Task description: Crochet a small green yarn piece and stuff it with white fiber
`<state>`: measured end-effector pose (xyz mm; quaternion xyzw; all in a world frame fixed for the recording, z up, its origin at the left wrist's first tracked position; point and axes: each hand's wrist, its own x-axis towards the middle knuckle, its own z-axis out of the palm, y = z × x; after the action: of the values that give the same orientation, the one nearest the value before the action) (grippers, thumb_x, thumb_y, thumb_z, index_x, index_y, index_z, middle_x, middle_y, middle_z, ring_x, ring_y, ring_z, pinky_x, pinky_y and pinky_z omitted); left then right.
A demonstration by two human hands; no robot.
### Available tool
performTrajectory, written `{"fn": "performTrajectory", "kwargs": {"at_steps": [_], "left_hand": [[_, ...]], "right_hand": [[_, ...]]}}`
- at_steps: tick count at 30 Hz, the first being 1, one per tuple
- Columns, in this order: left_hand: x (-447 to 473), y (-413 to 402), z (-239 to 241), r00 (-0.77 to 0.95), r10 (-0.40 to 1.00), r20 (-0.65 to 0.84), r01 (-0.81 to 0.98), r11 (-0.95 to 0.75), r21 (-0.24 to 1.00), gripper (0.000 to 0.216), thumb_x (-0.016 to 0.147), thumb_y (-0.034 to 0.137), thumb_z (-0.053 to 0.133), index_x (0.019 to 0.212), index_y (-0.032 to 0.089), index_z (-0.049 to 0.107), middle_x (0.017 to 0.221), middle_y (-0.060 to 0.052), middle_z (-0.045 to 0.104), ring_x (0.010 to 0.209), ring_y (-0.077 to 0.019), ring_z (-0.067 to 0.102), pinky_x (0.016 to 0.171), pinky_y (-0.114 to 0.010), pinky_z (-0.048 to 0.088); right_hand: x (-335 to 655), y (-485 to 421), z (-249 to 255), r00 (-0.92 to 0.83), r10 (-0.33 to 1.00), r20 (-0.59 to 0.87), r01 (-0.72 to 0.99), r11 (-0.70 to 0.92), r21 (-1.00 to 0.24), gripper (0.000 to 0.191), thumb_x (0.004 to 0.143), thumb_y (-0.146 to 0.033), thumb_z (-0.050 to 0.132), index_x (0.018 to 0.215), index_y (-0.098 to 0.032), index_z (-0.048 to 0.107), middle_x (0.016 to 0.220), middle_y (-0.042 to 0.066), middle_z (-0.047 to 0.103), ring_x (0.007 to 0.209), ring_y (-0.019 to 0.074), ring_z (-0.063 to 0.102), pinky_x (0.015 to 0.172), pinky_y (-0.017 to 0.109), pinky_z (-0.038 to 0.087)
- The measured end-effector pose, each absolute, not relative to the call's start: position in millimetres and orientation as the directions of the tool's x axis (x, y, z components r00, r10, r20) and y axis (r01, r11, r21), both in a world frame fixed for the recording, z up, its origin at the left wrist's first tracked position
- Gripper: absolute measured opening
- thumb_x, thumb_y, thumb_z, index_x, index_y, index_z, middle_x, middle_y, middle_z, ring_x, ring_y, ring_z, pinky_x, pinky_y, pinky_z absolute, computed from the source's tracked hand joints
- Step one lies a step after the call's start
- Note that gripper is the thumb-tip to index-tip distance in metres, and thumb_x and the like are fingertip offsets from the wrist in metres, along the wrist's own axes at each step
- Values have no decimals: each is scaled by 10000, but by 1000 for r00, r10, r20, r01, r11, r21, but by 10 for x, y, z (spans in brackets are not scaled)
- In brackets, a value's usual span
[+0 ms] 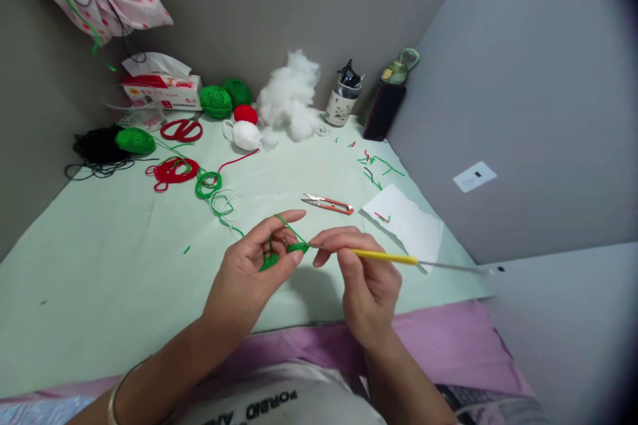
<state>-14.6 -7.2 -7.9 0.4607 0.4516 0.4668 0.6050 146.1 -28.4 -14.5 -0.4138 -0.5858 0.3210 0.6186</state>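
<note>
My left hand [252, 265] pinches a small green crochet piece [298, 248] between thumb and fingers, with green yarn [284, 224] looped over the raised index finger. My right hand [361, 275] grips a yellow-handled crochet hook [386, 257] whose tip is in the green piece. The hook's metal end points right. Both hands hover above a pale green table [124, 265], close to its near edge.
Orange thread snips [329, 203] and a white paper [406, 222] lie just beyond the hands. Farther back are green [216, 101], red [245, 113] and white [246, 135] yarn balls, white stuffing [290, 94], red scissors [182, 129], a tissue box [162, 91], a jar [341, 103], loose yarn tangles [172, 171].
</note>
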Motion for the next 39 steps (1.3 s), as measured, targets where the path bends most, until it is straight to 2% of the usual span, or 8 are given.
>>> {"fn": "performTrajectory", "kwargs": {"at_steps": [8, 12, 14, 17, 21, 24, 31, 39], "left_hand": [[-94, -139, -99, 32, 999, 37, -36, -35, 999, 334, 818, 195, 799, 1127, 321, 802, 887, -3, 670, 743, -145, 542, 775, -268, 463], [-69, -131, -110, 120, 988, -98, -230, 124, 965, 414, 797, 214, 829, 1193, 322, 773, 830, 16, 636, 711, -114, 539, 674, -217, 453], [-90, -102, -102, 288, 934, -210, -378, 312, 872, 464, 809, 262, 830, 1260, 315, 737, 780, 38, 595, 597, -66, 459, 574, -186, 398], [-141, -50, -67, 431, 858, -281, -477, 481, 736, 422, 838, 275, 812, 1255, 262, 742, 712, 64, 525, 526, -21, 345, 628, -176, 415], [-160, -21, -23, 371, 894, -253, -481, 418, 771, 408, 818, 258, 830, 1220, 268, 759, 768, 41, 555, 595, -42, 394, 594, -177, 360], [-140, -31, -31, 408, 879, -249, -447, 429, 785, 399, 804, 290, 837, 1198, 271, 770, 825, 10, 601, 634, -69, 397, 543, -197, 283], [-138, -39, -75, 416, 868, -269, -391, 438, 809, 376, 866, 315, 769, 1240, 291, 747, 916, -4, 665, 715, -99, 464, 679, -226, 356], [-109, -4, -96, 409, 871, -271, -346, 423, 837, 402, 918, 351, 710, 1310, 266, 693, 902, -11, 681, 725, -124, 482, 687, -262, 349]], "right_hand": [[1490, -325, -195, -47, 778, 626, 345, 601, -721, 322, 964, -123, 576, 1134, -336, 747, 948, 36, 769, 933, 230, 722, 796, 383, 565], [1478, -333, -282, -18, 837, 548, 411, 505, -759, 366, 874, -176, 740, 1120, -445, 763, 1030, 4, 763, 931, 229, 713, 851, 386, 580], [1472, -336, -282, 36, 836, 548, 365, 500, -786, 364, 849, -193, 774, 1100, -456, 776, 1006, 6, 754, 906, 233, 705, 845, 392, 583], [1455, -313, -223, 170, 820, 547, 209, 512, -833, 243, 941, -217, 668, 1062, -383, 798, 931, 37, 731, 842, 217, 672, 775, 385, 556], [1400, -227, -154, 245, 880, 406, -84, 437, -896, 193, 986, -289, 612, 932, -302, 797, 852, 42, 695, 712, 179, 611, 666, 347, 510], [1368, -191, -153, 197, 911, 361, -86, 383, -920, 163, 961, -299, 649, 923, -286, 807, 900, 52, 737, 797, 201, 646, 706, 349, 541], [1404, -197, -203, 216, 956, 200, -178, 239, -954, 150, 940, -353, 689, 915, -258, 802, 883, 31, 729, 755, 162, 647, 717, 302, 559], [1418, -139, -214, 133, 988, 80, -374, 125, -919, 167, 948, -353, 682, 918, -222, 781, 840, 25, 725, 676, 128, 628, 671, 278, 539]]}}
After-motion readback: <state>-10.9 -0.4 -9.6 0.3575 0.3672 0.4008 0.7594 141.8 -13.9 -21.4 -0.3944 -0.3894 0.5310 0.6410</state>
